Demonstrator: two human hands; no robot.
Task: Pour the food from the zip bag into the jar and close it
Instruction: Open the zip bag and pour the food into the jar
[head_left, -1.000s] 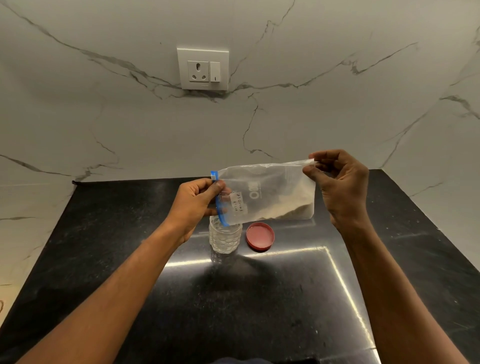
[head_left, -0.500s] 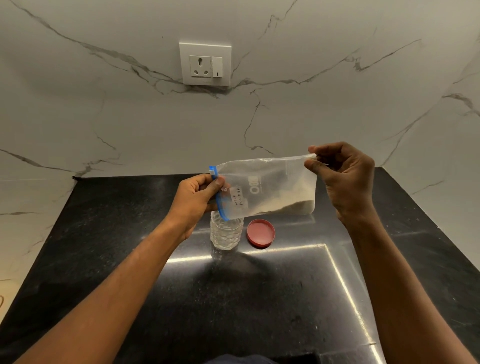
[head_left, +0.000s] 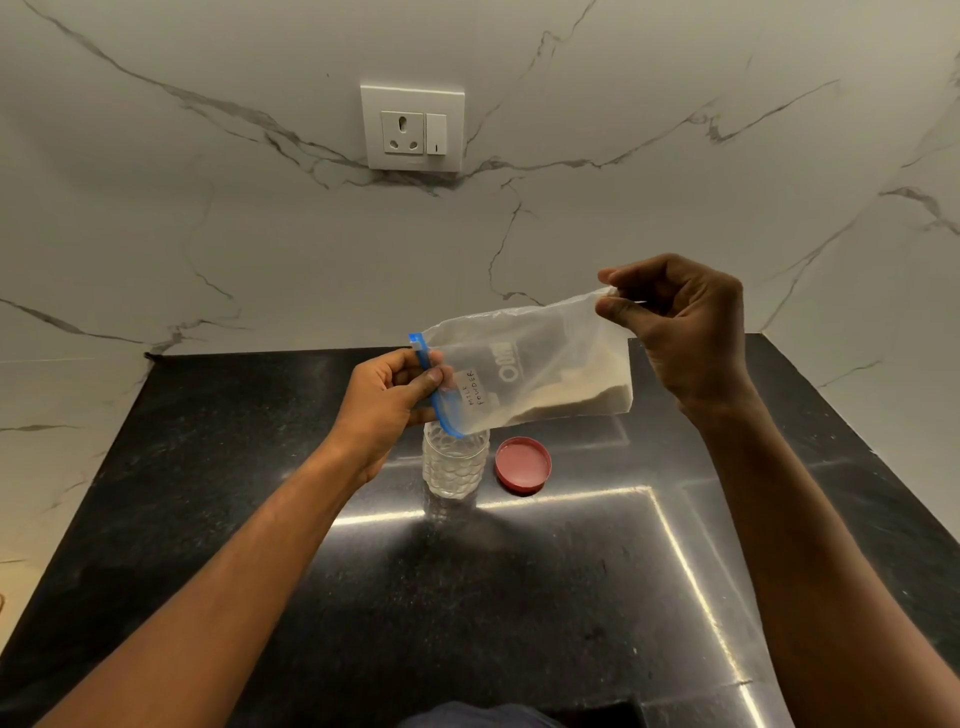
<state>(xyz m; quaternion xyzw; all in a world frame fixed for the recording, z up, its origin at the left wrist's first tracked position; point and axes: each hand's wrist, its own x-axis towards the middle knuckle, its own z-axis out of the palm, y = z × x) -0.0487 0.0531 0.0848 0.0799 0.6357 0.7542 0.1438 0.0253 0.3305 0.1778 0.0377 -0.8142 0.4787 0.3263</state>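
Note:
A clear zip bag (head_left: 530, 364) with a blue zipper strip hangs sideways above the counter, labelled "milk powder". Pale powder lies in its lower right part. My left hand (head_left: 387, 400) pinches the blue zipper end, which points down at the mouth of a clear dimpled jar (head_left: 454, 465). My right hand (head_left: 675, 338) pinches the bag's bottom corner and holds it higher than the zipper end. The jar stands upright and open on the counter. Its red lid (head_left: 522, 464) lies flat just right of the jar.
The black stone counter (head_left: 467, 597) runs to a marble wall behind and marble sides left and right. A white socket plate (head_left: 413, 128) sits on the back wall above the jar. A dark edge shows at the bottom of the frame.
My right hand has raised the bag's bottom corner, tilting the bag toward the zipper end. The powder has slid a little toward the middle. My left hand has stayed over the jar.

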